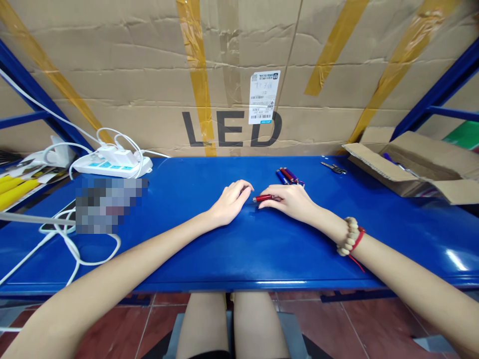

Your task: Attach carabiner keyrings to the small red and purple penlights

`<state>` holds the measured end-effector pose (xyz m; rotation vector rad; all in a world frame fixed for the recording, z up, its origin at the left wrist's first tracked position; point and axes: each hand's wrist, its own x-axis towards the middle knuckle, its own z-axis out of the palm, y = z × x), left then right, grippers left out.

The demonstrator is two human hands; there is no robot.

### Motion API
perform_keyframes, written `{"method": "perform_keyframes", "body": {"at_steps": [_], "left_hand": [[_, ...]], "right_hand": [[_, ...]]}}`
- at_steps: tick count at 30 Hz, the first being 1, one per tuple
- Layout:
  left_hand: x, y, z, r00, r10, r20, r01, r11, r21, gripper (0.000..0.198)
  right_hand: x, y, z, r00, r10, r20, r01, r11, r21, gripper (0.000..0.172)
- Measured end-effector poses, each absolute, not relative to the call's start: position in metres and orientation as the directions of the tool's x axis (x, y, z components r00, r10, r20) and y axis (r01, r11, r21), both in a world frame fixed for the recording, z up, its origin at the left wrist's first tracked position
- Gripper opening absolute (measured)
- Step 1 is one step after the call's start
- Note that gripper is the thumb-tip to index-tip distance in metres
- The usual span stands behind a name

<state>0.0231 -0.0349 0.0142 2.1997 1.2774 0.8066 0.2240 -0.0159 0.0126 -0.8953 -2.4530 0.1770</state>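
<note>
My right hand [290,200] is closed around a red pen [265,198], whose silver-tipped end points left toward my other hand. The fingers cover the rest of that pen. To its left, my left hand [231,202] rests on the blue tabletop [209,254] with nothing visible in it, its fingers loosely bent and the thumb beside them. A small gap separates the two hands. Just behind my right hand lie several more pens, among them a blue pen [281,176] and a red pen [286,174]; their near ends are partly hidden by the hand.
Keys [334,168] lie at the back right, near an open cardboard box [400,174] with pens inside. On the left are a white power strip [112,164], tangled white cables [77,257] and a blurred-out object [108,205]. A large carton [149,85] stands behind.
</note>
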Motion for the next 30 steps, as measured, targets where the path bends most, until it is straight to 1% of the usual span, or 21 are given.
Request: {"method": "perform_keyframes", "body": {"at_steps": [14, 30], "left_hand": [[0.0226, -0.0333, 0.0119, 0.398, 0.879, 0.262, 0.605, -0.467, 0.645, 0.027], [0.0231, -0.0345, 0.0136, 0.400, 0.884, 0.242, 0.628, -0.457, 0.630, 0.028]], "right_hand": [[0.2243, -0.0162, 0.0128, -0.639, 0.652, 0.408, 0.589, 0.756, -0.285, 0.028], [0.2246, -0.0148, 0.0113, -0.642, 0.638, 0.424, 0.580, 0.767, -0.275, 0.029]]}}
